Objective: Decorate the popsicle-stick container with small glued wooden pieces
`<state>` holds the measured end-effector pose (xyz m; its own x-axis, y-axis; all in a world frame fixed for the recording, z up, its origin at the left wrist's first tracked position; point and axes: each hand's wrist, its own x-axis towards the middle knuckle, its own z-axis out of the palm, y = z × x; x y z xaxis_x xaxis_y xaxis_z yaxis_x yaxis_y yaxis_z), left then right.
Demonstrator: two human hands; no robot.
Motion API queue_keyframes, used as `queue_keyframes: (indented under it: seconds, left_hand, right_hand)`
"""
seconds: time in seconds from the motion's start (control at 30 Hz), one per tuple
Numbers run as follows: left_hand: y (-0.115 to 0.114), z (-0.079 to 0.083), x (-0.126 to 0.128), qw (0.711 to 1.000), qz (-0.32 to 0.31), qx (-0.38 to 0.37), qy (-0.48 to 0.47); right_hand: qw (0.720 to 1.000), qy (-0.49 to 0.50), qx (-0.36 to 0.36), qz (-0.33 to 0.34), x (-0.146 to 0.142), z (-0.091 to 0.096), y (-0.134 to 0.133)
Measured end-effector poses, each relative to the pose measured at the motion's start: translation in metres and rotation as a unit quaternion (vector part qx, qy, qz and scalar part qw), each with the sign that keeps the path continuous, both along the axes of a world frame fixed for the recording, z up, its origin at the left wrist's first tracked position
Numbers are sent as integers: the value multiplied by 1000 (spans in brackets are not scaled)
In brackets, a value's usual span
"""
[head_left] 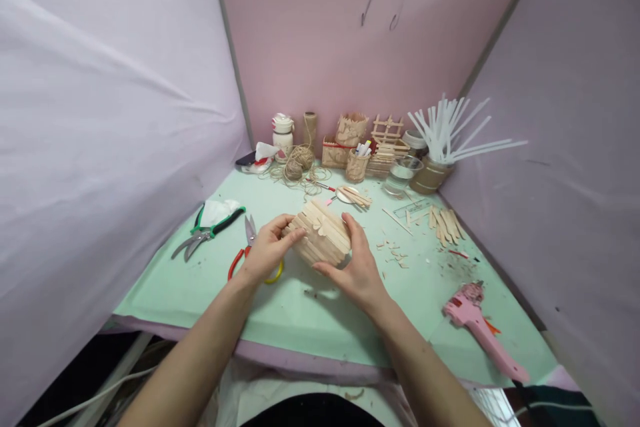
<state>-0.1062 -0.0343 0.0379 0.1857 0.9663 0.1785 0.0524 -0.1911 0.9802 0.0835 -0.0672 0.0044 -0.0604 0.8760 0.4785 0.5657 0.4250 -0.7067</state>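
Between my hands I hold a small box-like piece made of popsicle sticks (325,235), tilted above the table. A small wooden flower shape decorates its face. My left hand (271,245) grips its left side, thumb across the front. My right hand (357,263) clasps the right side, with the thumb below and fingers along the edge. Under my left hand lie scissors (250,230) with red and yellow handles, partly covered by that hand. Small wood scraps (393,253) are scattered to the right of the piece.
Pruning shears (203,233) lie at left, a pink glue gun (483,327) at right. Loose popsicle sticks (447,225) sit at right. Along the back stand twine (300,159), a pen cup (357,165), a glass bowl of water (400,177) and a jar of glue sticks (431,177).
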Motion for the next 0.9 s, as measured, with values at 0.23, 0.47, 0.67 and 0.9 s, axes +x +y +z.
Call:
queue_keyframes:
  seconds: [0.23, 0.47, 0.67, 0.9]
  left_hand:
    - [-6, -23, 5, 997, 46, 69, 1]
    - [-18, -16, 12, 934, 137, 305, 129]
    - [-19, -11, 15, 929, 115, 316, 153]
    - [-17, -8, 14, 918, 102, 343, 169]
  right_hand:
    - [997, -27, 69, -13, 6, -9, -1]
    - [992, -49, 117, -14, 2, -10, -5]
    - [991, -53, 122, -7, 1, -11, -6]
    - [990, -56, 127, -7, 1, -10, -7]
